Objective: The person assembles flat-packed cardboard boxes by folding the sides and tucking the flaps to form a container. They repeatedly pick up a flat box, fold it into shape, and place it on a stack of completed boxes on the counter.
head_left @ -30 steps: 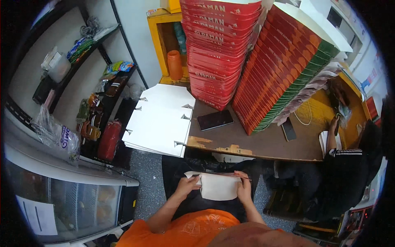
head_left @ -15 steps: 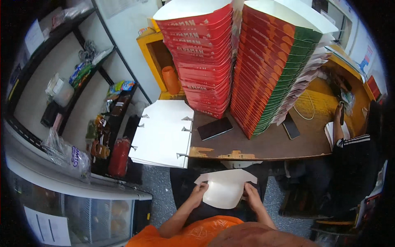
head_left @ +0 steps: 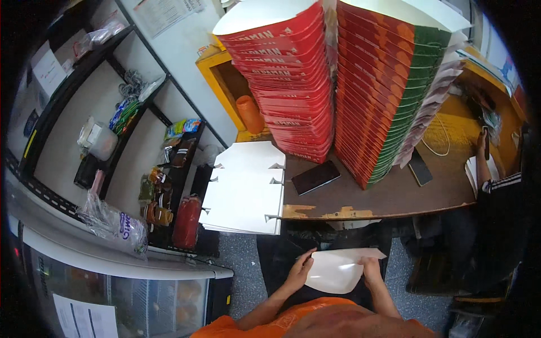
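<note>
Over my lap I hold a white cardboard food tray (head_left: pixel 333 272), its glossy inner face turned up. My left hand (head_left: pixel 300 272) grips its left edge, thumb on top. My right hand (head_left: pixel 371 271) is closed on the right side, where a pale flap sticks out past the fingers; the fingertips are partly hidden. Just beyond, a pile of flat white cardboard blanks (head_left: pixel 243 186) with notched edges overhangs the near left of the brown table (head_left: pixel 383 204). Behind it rise two tall stacks of nested trays, one red (head_left: pixel 290 96), one red and green (head_left: pixel 375 96).
A dark phone (head_left: pixel 316 177) and a second phone (head_left: pixel 420 168) lie by the stacks. An orange cylinder (head_left: pixel 249 115) stands by a yellow cabinet. Black shelves (head_left: pixel 121 141) with packages and a glass-fronted fridge (head_left: pixel 163 298) line my left. A person in dark clothes (head_left: pixel 499 208) sits at right.
The tray's side flaps were spread wide at the top; now the left one no longer shows and my right hand has come in over the right side. The view has shifted left.
</note>
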The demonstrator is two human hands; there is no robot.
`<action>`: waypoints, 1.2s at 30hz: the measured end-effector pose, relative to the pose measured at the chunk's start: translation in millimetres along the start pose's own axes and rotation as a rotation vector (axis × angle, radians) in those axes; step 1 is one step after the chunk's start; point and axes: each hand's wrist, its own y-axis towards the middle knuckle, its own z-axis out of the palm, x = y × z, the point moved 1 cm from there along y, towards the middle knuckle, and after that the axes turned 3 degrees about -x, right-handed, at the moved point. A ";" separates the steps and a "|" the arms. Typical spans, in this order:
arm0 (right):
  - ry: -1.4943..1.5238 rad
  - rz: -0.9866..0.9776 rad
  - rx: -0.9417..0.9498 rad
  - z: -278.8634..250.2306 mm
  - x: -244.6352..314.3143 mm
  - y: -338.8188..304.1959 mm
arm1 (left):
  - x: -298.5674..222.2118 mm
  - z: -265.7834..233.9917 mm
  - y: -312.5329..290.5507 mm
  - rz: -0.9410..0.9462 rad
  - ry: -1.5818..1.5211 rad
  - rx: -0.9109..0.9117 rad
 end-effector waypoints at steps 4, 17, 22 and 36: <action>-0.040 -0.044 0.177 18.6 30.9 -12.7 | -3.4 -3.6 -10.7 0.106 0.067 0.010; -0.094 -0.117 0.131 33.9 38.5 -24.9 | -5.2 -24.9 -17.0 -0.082 -0.327 0.334; -0.174 -0.095 0.260 19.9 21.8 -9.5 | -0.3 -9.5 -13.7 0.065 -0.255 0.237; 0.082 -0.275 0.004 31.0 -0.5 -10.2 | 30.6 33.2 -9.1 -0.102 0.069 -0.262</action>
